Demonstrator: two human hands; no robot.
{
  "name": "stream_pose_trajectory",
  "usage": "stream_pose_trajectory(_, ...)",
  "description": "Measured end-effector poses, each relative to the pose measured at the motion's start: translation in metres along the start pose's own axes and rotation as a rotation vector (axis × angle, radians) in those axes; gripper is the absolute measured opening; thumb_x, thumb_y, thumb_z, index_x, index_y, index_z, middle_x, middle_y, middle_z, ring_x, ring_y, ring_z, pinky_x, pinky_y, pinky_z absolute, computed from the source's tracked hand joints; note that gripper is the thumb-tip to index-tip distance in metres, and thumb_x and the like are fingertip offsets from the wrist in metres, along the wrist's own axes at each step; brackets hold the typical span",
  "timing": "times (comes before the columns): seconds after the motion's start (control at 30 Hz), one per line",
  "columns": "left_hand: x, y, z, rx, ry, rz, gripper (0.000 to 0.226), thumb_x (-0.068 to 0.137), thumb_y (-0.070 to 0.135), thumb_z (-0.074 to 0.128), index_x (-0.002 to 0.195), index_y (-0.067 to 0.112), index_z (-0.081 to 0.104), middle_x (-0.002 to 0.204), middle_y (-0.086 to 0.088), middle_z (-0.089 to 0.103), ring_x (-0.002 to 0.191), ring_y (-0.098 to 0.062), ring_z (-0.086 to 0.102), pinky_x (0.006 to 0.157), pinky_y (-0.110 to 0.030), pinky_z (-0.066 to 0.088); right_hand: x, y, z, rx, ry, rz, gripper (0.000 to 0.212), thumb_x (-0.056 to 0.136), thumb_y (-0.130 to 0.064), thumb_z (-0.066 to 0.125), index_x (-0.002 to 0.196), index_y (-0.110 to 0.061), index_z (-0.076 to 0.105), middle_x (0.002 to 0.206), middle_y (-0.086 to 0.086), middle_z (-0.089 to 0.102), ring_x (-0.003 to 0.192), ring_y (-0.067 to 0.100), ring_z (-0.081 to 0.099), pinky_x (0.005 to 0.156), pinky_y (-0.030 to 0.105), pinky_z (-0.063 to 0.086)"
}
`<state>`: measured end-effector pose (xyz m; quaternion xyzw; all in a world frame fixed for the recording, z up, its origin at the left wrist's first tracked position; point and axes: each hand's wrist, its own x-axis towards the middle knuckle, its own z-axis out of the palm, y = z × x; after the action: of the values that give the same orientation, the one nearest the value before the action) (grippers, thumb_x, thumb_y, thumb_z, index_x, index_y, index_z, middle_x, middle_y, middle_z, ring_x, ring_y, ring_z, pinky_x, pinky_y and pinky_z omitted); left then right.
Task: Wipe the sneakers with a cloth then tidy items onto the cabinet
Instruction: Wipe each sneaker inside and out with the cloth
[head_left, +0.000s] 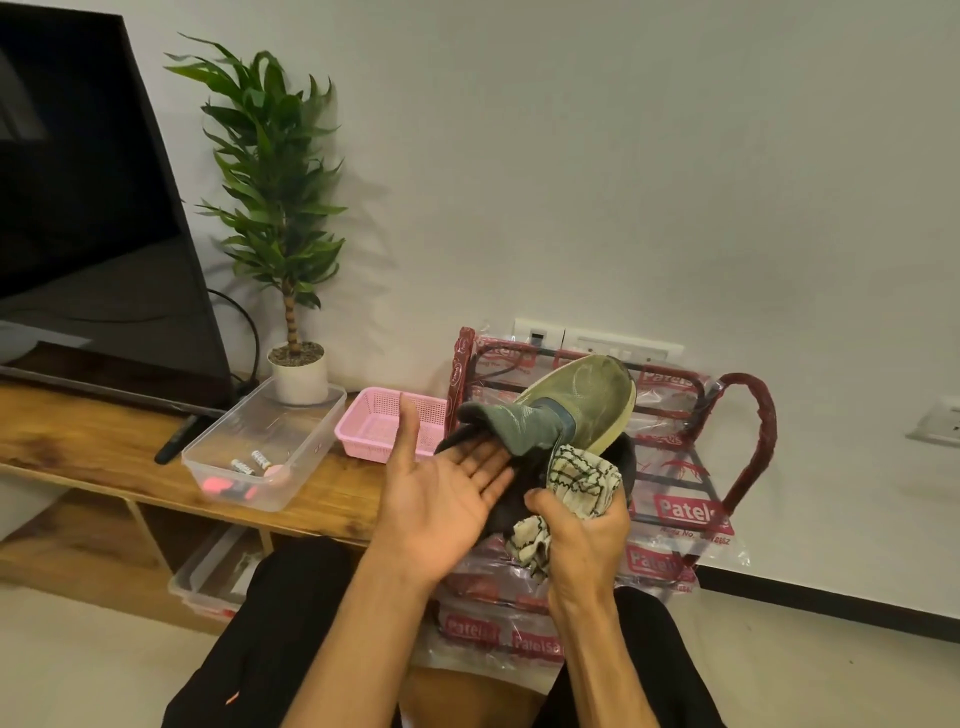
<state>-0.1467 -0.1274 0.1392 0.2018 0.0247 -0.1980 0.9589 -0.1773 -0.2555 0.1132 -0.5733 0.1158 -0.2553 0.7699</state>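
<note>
- Black trousers (270, 649) over the person's legs fill the near edge, with both forearms reaching away above them.
- Left hand (447, 499) is spread wide, palm up and thumb raised; its straight fingertips lie against a dark shoe part (511, 501) below the green sneaker.
- Right hand (587, 535) has its fingers curled tightly round a bunched checked cloth (584, 480), which presses against the sneaker's near side; whether this hand also bears the shoe cannot be told.
- Green sneaker (582, 400) is up in the air between the hands and the rack, toe pointing far and right, its grey-green collar flopped to the left.
- Behind the sneaker stands a red rack (748, 441) wrapped in printed plastic, against the wall on the right.
- Left of the rack runs the wooden cabinet (78, 431).
- On the cabinet's right end sits a pink basket (374, 431), just beside a clear tub (291, 415) that holds batteries (249, 462) and small pink things.
- Farther left lie a dark remote (179, 441) and a television (93, 208).
- At the back of the cabinet a potted plant (270, 182) stands in a white pot (301, 379), touching the tub's far corner.
- Under the cabinet, on the floor, rests another clear box (208, 577).
</note>
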Motion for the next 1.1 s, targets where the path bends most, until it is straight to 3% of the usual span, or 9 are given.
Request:
stream_pose_trajectory(0.2,0.002,0.005,0.011,-0.03,0.051,0.062,0.095,0.052,0.029,0.091,0.133,0.001,0.049,0.132,-0.023,0.06,0.12,-0.038,0.059,0.104,-0.049,0.045,-0.007,0.007,-0.001,-0.071,-0.111,-0.036,0.046,0.061,0.007,0.076,0.102,-0.009,0.06,0.074,-0.005,0.068,0.066,0.007,0.064,0.062,0.022,0.054)
stream_pose_trajectory(0.33,0.0,0.0,0.008,-0.01,0.076,0.073,0.048,0.065,0.001,0.054,0.112,-0.003,0.057,0.112,-0.024,0.062,0.101,-0.035,0.06,0.101,-0.043,0.044,-0.005,0.011,-0.004,-0.134,-0.13,-0.04,0.047,0.069,0.019,0.074,0.103,-0.011,0.06,0.077,-0.004,0.071,0.072,0.009,0.066,0.067,0.026,0.056)
stream_pose_trajectory(0.53,-0.006,-0.005,0.013,0.097,0.112,0.133,0.044,0.065,-0.012,0.045,0.102,-0.003,0.066,0.103,-0.022,0.069,0.092,-0.032,0.066,0.092,-0.042,0.051,-0.004,-0.002,-0.001,-0.074,-0.162,0.003,0.045,0.069,0.011,0.081,0.104,-0.01,0.063,0.09,0.005,0.075,0.085,0.022,0.073,0.073,0.029,0.058)
stream_pose_trajectory(0.63,-0.009,-0.003,0.011,0.136,0.119,0.151,0.059,0.063,-0.015,0.046,0.118,-0.003,0.061,0.117,-0.025,0.067,0.099,-0.035,0.067,0.086,-0.043,0.055,-0.002,-0.013,-0.007,0.016,-0.103,0.104,0.038,0.072,-0.008,0.082,0.104,-0.016,0.064,0.095,0.007,0.075,0.092,0.032,0.072,0.085,0.047,0.059)
stream_pose_trajectory(0.73,-0.009,-0.002,0.005,0.146,0.129,0.147,0.066,0.061,-0.017,0.044,0.123,0.002,0.056,0.132,-0.025,0.059,0.113,-0.037,0.058,0.099,-0.044,0.044,0.003,-0.031,-0.01,0.11,-0.087,0.153,0.038,0.074,-0.029,0.074,0.111,-0.021,0.065,0.109,0.012,0.073,0.102,0.037,0.069,0.093,0.059,0.052)
stream_pose_trajectory(0.8,-0.011,-0.004,0.006,0.172,0.109,0.142,0.064,0.061,-0.017,0.041,0.119,0.003,0.059,0.129,-0.025,0.061,0.114,-0.037,0.058,0.102,-0.044,0.043,0.005,-0.043,-0.006,0.053,-0.127,0.104,0.036,0.079,-0.036,0.068,0.113,-0.026,0.063,0.111,0.008,0.072,0.104,0.032,0.069,0.095,0.055,0.053)
stream_pose_trajectory(0.9,-0.014,-0.013,0.008,0.204,0.056,0.107,0.062,0.061,-0.015,0.039,0.117,0.002,0.06,0.119,-0.022,0.065,0.103,-0.034,0.064,0.088,-0.041,0.051,0.003,-0.053,0.009,-0.347,-0.219,-0.166,0.025,0.09,-0.043,0.062,0.113,-0.035,0.06,0.111,-0.006,0.066,0.105,0.012,0.064,0.088,0.035,0.054)
stream_pose_trajectory(1.0,-0.018,-0.021,0.015,0.197,-0.008,0.058,0.058,0.066,-0.005,0.037,0.118,-0.003,0.061,0.11,-0.02,0.067,0.091,-0.03,0.066,0.074,-0.039,0.054,-0.001,-0.047,0.019,-0.6,-0.204,-0.338,0.025,0.094,-0.026,0.063,0.118,-0.026,0.058,0.112,-0.011,0.054,0.103,-0.005,0.052,0.082,0.019,0.043)
stream_pose_trajectory(1.1,-0.018,-0.022,0.018,0.144,-0.039,0.087,0.045,0.07,0.002,0.037,0.092,-0.001,0.076,0.094,-0.016,0.071,0.081,-0.025,0.07,0.077,-0.035,0.055,-0.014,-0.045,0.017,-0.624,-0.336,-0.331,0.032,0.09,-0.011,0.065,0.118,-0.026,0.062,0.108,-0.016,0.056,0.102,-0.002,0.056,0.086,0.019,0.047)
